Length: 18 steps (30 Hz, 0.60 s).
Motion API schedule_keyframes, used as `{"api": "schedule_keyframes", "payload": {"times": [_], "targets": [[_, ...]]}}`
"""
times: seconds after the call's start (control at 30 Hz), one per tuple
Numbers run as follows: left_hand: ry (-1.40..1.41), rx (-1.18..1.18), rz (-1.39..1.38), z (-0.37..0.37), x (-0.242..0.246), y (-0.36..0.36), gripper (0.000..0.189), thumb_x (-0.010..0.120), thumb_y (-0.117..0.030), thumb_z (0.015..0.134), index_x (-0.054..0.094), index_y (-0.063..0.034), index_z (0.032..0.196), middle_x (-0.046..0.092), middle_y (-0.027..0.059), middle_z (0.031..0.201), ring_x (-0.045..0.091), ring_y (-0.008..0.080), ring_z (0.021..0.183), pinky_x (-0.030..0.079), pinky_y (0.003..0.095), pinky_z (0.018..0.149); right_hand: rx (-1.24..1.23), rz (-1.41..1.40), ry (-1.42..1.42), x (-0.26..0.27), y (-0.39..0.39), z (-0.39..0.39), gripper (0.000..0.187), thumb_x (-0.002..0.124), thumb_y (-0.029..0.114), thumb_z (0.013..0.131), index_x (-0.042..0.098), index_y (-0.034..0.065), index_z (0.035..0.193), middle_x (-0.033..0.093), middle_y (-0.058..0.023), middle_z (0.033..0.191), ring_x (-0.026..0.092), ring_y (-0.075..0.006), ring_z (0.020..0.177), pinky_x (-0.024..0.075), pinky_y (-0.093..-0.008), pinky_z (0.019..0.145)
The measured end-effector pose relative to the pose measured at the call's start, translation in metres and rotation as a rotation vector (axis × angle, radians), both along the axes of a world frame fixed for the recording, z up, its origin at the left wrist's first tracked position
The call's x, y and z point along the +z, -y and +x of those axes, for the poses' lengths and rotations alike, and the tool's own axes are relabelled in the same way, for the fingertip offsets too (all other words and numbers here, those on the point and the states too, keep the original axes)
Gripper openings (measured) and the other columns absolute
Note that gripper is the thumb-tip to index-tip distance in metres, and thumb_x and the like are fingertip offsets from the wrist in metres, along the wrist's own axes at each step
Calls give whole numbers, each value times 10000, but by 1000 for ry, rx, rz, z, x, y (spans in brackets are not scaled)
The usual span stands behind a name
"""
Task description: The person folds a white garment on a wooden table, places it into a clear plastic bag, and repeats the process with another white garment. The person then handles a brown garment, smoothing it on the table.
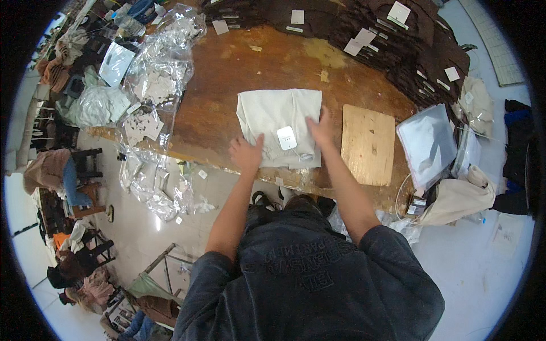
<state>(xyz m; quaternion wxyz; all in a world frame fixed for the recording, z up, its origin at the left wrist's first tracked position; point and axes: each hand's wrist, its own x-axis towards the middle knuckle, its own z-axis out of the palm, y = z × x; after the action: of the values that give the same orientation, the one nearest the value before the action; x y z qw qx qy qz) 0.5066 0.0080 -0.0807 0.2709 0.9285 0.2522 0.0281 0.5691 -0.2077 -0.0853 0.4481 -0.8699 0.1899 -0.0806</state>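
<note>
A folded cream garment (273,111) lies on the wooden table in front of me, with a white hang tag (286,138) on its lower part. My left hand (247,152) rests at the garment's lower left edge, thumb and fingers apart. On the right edge lies my right hand (320,128), its thumb over the cloth and the other fingers along the side. Neither hand closes on the fabric. Just right of my right hand is a flat rectangular wooden board (368,145).
Dark brown garments with tags (367,25) cover the table's far side. Plastic bags holding tags (158,81) lie at the left, some hanging over the edge. A stack of clear plastic bags (428,143) and a cream garment (456,200) are at the right. People sit at the far left.
</note>
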Motion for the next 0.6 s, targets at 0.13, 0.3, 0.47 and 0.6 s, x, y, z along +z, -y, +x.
{"api": "schedule_keyframes", "payload": {"times": [0.13, 0.3, 0.47, 0.6], "targets": [[-217, -259, -125, 1, -2, 5, 604, 649, -403, 821, 501, 32, 1211, 612, 256, 1075, 576, 434, 1031, 467, 509, 863, 162, -111, -73, 4, -35, -27, 761, 648, 97, 757, 349, 169, 1453, 599, -285, 1074, 584, -427, 1053, 450, -478, 946], [-158, -430, -271, 5, 6, -11, 577, 656, -309, 813, 472, 47, 1228, 645, 260, 1045, 646, 442, 890, 511, 510, 776, 310, 55, -235, 18, -33, -58, 572, 609, 129, 830, 477, 161, 1386, 612, -276, 1026, 585, -398, 1037, 459, -441, 907], [-184, -575, 46, 57, 23, 11, 543, 636, -225, 807, 453, -9, 1271, 654, 255, 937, 653, 397, 895, 520, 506, 740, 315, 361, -65, 7, -67, -25, 515, 602, 381, 905, 552, 56, 1302, 637, -220, 1067, 609, -307, 1034, 469, -376, 896], [-121, -968, 97, 28, 36, 45, 465, 596, -229, 864, 497, 36, 1234, 631, 238, 997, 671, 340, 830, 536, 430, 714, 111, 883, -295, 4, -68, -17, 613, 687, 376, 849, 517, 9, 1310, 586, -139, 1218, 542, -242, 1135, 427, -336, 958]]}}
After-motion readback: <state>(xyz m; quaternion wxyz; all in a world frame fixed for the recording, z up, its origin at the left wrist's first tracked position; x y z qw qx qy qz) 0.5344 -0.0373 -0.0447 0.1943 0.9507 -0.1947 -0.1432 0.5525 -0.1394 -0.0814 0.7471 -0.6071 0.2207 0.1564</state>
